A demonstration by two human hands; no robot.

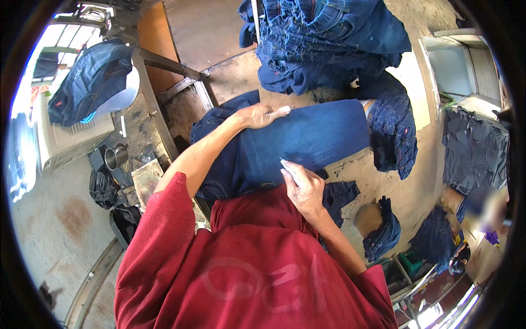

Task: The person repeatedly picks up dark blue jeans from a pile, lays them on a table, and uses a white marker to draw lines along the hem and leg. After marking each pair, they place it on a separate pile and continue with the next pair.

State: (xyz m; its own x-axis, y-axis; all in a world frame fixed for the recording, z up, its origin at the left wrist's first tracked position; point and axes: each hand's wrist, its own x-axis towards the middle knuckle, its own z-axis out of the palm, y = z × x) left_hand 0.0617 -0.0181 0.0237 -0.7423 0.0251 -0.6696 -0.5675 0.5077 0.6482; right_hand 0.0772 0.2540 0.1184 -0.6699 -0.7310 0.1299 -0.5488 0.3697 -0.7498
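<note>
A dark blue jeans leg [323, 134] is stretched out in front of me, paler along its middle. My left hand [260, 116] grips its far edge, with something whitish at the fingertips that I cannot make out clearly. Close to the near edge of the leg, my right hand [304, 189] is closed in a pinch around a small white piece [286, 164], whose tip is at the denim. The rest of the jeans [216, 164] bunches up at the left, under my left forearm.
A tall pile of jeans [329, 44] stands beyond the leg. More denim [393, 129] hangs at its right end. On the left, a metal mug [115, 158] and a bench frame [156, 109] stand near a jeans-topped pale case [71, 131]. Dark garments [474, 148] lie far right, near a blurred person.
</note>
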